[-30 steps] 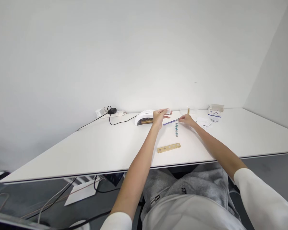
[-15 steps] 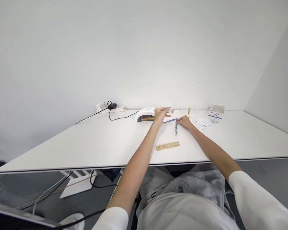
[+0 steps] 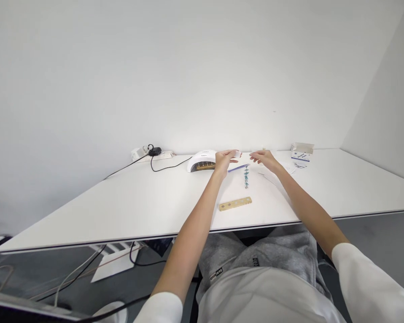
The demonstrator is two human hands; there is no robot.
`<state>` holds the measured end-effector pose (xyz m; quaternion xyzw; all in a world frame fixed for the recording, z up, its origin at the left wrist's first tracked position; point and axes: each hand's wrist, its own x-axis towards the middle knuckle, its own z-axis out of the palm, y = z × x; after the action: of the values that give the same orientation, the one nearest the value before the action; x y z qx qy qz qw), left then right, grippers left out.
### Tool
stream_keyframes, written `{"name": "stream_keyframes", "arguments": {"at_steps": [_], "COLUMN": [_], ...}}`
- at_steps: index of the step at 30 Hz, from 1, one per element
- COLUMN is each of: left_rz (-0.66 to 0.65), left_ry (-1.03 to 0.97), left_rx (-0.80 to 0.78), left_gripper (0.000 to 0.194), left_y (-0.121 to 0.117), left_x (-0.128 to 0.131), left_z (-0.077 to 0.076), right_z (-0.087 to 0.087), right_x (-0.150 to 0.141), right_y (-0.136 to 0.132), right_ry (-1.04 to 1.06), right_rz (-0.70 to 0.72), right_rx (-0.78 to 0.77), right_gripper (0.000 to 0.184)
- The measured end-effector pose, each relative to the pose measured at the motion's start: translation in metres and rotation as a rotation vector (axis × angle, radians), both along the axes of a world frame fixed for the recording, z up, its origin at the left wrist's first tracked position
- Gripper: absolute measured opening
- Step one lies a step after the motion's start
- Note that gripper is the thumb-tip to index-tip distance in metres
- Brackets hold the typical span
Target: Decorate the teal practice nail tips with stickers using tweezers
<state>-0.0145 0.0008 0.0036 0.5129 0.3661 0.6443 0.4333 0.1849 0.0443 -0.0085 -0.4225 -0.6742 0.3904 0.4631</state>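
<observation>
Both of my arms reach out over the white table (image 3: 138,202). My left hand (image 3: 225,159) hovers beside a white nail lamp (image 3: 202,161) and pinches a small white piece between thumb and fingers. My right hand (image 3: 264,158) floats a little to the right, fingers loosely curled, with nothing visible in it. Between the hands a thin purple stick (image 3: 238,168) lies on the table. Just below it sits a short row of teal pieces (image 3: 246,176). Nearer to me lies a wooden strip with holes (image 3: 234,204).
A white and blue box (image 3: 301,154) and paper sheets (image 3: 287,168) sit at the back right. A power strip with a black plug and cable (image 3: 151,153) lies at the back left. Cables and a white sheet (image 3: 112,264) lie on the floor under the table.
My right hand has let go of the purple stick, which now lies on the table, and has lifted up and back. My left hand has stayed near the lamp.
</observation>
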Motion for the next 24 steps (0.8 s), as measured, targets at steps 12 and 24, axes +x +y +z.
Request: {"name": "stream_keyframes", "arguments": {"at_steps": [12, 24], "left_rz": [-0.040, 0.083], "left_ry": [0.064, 0.010], "left_rx": [-0.026, -0.045], "left_gripper": [0.022, 0.034], "left_y": [0.002, 0.005], "left_x": [0.003, -0.003], "left_z": [-0.006, -0.003], "right_z": [-0.004, 0.034], "right_x": [-0.035, 0.094], "right_y": [-0.019, -0.018], "right_ry": [0.155, -0.033], "right_rz": [0.176, -0.376], "right_rx": [-0.124, 0.181], "right_gripper": [0.018, 0.019]}}
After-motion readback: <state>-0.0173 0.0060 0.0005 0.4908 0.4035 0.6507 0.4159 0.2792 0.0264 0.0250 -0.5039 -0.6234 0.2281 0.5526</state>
